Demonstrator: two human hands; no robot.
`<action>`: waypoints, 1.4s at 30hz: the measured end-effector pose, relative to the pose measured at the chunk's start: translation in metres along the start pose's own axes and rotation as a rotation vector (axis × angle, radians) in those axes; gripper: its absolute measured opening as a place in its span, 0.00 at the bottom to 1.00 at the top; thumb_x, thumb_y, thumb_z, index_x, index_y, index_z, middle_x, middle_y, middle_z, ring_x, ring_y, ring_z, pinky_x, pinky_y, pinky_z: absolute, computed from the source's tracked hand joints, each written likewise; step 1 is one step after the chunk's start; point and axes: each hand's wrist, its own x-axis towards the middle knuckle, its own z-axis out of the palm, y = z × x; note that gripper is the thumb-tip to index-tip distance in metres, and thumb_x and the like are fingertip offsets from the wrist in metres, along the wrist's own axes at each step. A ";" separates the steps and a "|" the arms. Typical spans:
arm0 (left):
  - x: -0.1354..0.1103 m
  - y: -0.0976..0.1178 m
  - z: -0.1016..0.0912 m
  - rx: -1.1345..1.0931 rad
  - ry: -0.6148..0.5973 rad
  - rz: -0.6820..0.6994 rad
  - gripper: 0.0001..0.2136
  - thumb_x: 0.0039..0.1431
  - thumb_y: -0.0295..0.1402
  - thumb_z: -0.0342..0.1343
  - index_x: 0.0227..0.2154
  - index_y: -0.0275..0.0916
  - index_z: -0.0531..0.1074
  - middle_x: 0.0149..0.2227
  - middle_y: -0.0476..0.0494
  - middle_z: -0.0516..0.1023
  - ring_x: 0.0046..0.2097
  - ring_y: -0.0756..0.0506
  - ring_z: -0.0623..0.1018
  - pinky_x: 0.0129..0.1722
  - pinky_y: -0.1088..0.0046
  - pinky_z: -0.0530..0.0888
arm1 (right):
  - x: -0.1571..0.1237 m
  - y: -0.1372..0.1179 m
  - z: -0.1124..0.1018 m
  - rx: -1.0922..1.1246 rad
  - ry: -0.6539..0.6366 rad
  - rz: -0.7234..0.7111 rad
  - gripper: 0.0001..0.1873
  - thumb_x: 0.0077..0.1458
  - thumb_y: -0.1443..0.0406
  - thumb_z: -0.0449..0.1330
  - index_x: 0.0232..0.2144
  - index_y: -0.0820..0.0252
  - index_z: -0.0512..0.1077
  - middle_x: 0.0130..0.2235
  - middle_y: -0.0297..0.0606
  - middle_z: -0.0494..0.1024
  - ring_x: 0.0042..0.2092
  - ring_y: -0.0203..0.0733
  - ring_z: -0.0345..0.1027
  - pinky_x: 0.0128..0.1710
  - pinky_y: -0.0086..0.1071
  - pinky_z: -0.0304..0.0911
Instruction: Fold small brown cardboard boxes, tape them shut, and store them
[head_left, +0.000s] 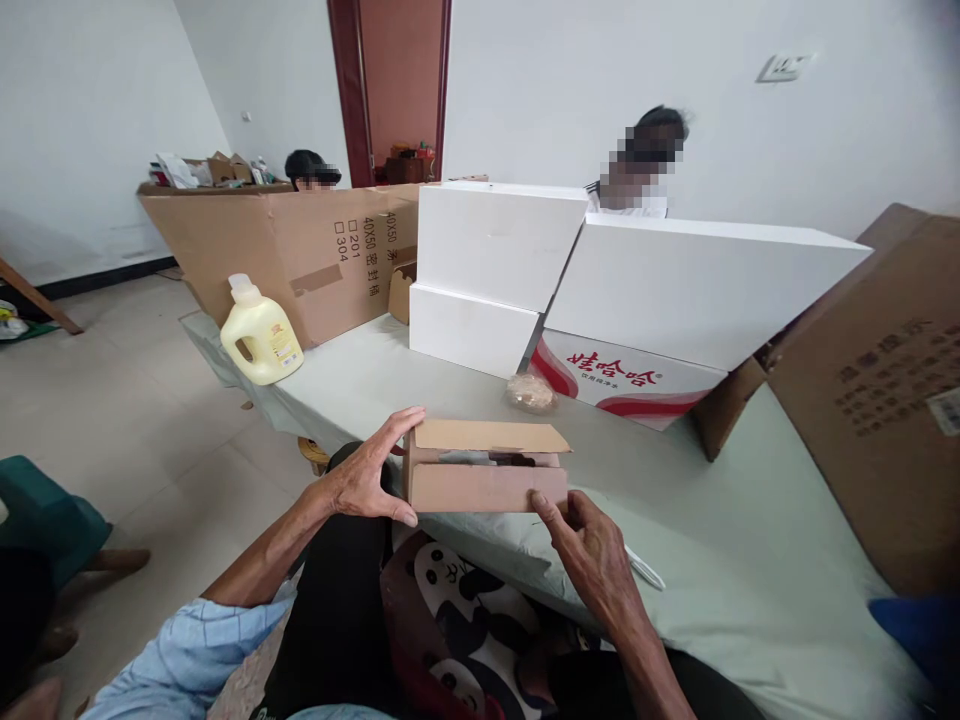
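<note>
A small brown cardboard box [487, 487] rests at the near edge of the cloth-covered table [697, 540], its top flap half open. My left hand [369, 472] grips the box's left end, fingers over the top corner and thumb along the front. My right hand [589, 548] holds the lower right front corner with its fingertips pressed to the cardboard. Something dark shows inside the box under the flap.
White foam boxes [495, 250] and a red-printed carton [622, 380] stand behind. A wrapped bundle [531, 392] lies by them. A yellow detergent jug [261, 335] sits left. Large cardboard boxes [300, 250] flank both sides. Two people sit behind the boxes.
</note>
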 end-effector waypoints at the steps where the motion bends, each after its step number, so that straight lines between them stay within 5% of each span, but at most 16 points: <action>1: -0.001 0.000 -0.002 0.009 -0.031 -0.015 0.61 0.46 0.57 0.78 0.78 0.52 0.51 0.80 0.32 0.50 0.78 0.23 0.57 0.65 0.52 0.77 | 0.001 -0.002 0.000 -0.030 0.009 -0.013 0.35 0.62 0.29 0.53 0.26 0.51 0.66 0.25 0.36 0.74 0.28 0.46 0.69 0.29 0.37 0.59; 4: -0.001 -0.002 -0.003 0.000 -0.060 -0.096 0.59 0.48 0.55 0.78 0.78 0.51 0.51 0.78 0.31 0.57 0.75 0.25 0.63 0.64 0.53 0.77 | 0.009 -0.006 0.004 -0.082 0.150 -0.175 0.33 0.64 0.32 0.56 0.40 0.55 0.74 0.39 0.45 0.82 0.40 0.54 0.76 0.38 0.42 0.68; 7: -0.002 -0.005 -0.003 -0.051 -0.011 -0.135 0.60 0.47 0.52 0.79 0.78 0.50 0.50 0.77 0.31 0.59 0.74 0.25 0.65 0.63 0.54 0.78 | 0.023 -0.009 0.008 -0.128 0.293 -0.451 0.29 0.69 0.42 0.59 0.56 0.57 0.73 0.53 0.52 0.80 0.55 0.60 0.73 0.53 0.51 0.70; 11: -0.006 -0.007 -0.004 -0.087 0.043 -0.139 0.57 0.48 0.48 0.79 0.76 0.48 0.53 0.75 0.31 0.60 0.75 0.26 0.64 0.65 0.53 0.76 | 0.042 -0.010 0.008 -0.173 0.262 -0.648 0.29 0.71 0.51 0.60 0.67 0.55 0.65 0.61 0.53 0.76 0.62 0.62 0.69 0.61 0.58 0.68; 16: -0.005 -0.006 -0.004 -0.116 0.066 -0.133 0.52 0.47 0.44 0.79 0.72 0.48 0.56 0.74 0.31 0.62 0.74 0.28 0.65 0.66 0.52 0.74 | 0.052 -0.020 0.003 -0.147 0.205 -0.675 0.39 0.70 0.49 0.62 0.74 0.54 0.56 0.65 0.54 0.72 0.66 0.63 0.67 0.63 0.60 0.69; 25: -0.001 -0.010 -0.002 -0.173 0.064 -0.100 0.47 0.47 0.42 0.79 0.67 0.49 0.59 0.76 0.29 0.57 0.76 0.27 0.62 0.66 0.51 0.73 | 0.064 -0.053 -0.011 -0.253 0.127 -0.838 0.19 0.71 0.51 0.63 0.54 0.56 0.76 0.51 0.49 0.81 0.52 0.58 0.71 0.53 0.51 0.70; 31: 0.004 -0.006 -0.003 -0.131 0.050 -0.090 0.45 0.48 0.42 0.79 0.66 0.48 0.60 0.75 0.29 0.58 0.75 0.27 0.64 0.65 0.52 0.74 | 0.068 -0.069 -0.012 -0.253 -0.089 -0.752 0.17 0.69 0.50 0.65 0.48 0.55 0.77 0.44 0.43 0.83 0.48 0.54 0.73 0.46 0.46 0.67; 38: 0.006 0.007 -0.004 0.061 0.022 -0.029 0.45 0.51 0.40 0.76 0.70 0.48 0.60 0.77 0.30 0.55 0.75 0.27 0.62 0.66 0.49 0.73 | 0.072 -0.085 -0.012 -0.211 -0.128 -0.653 0.11 0.68 0.54 0.64 0.44 0.53 0.79 0.44 0.42 0.86 0.45 0.52 0.77 0.47 0.43 0.66; 42: 0.007 0.014 -0.004 0.132 0.007 0.004 0.42 0.52 0.37 0.74 0.68 0.47 0.61 0.74 0.29 0.59 0.71 0.29 0.69 0.65 0.50 0.74 | 0.072 -0.093 -0.015 -0.156 -0.189 -0.546 0.09 0.65 0.57 0.65 0.43 0.53 0.81 0.42 0.39 0.87 0.42 0.49 0.78 0.43 0.40 0.64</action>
